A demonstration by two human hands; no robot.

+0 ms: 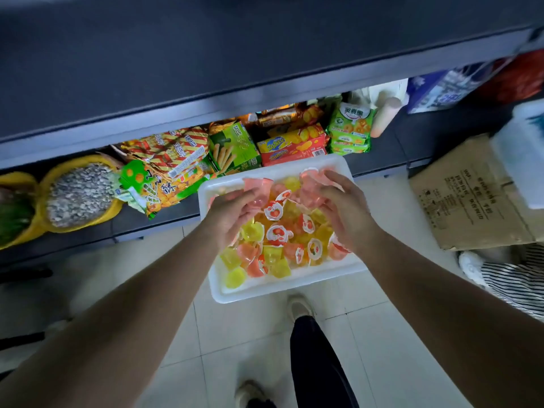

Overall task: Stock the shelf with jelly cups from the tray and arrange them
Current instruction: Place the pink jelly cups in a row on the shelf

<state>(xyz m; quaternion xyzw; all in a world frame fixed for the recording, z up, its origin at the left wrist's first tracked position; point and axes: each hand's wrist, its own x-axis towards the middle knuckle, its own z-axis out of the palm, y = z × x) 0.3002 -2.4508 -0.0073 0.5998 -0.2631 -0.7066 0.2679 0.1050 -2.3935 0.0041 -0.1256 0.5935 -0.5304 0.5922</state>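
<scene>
A white tray (282,288) stands on the floor against the bottom shelf (164,219), heaped with several yellow and pink jelly cups (276,235). Both my hands hover over the heap. My left hand (228,214) grips pink jelly cups (256,187) in its curled fingers. My right hand (346,206) holds another bunch of pink jelly cups (313,184). The cups under my palms are hidden.
The bottom shelf holds snack packs (167,160), biscuit boxes (291,145) and yellow bowls of seeds (78,194). An upper shelf (206,54) overhangs it. A cardboard box (471,192) sits right of the tray. My feet stand on pale tiles (259,328).
</scene>
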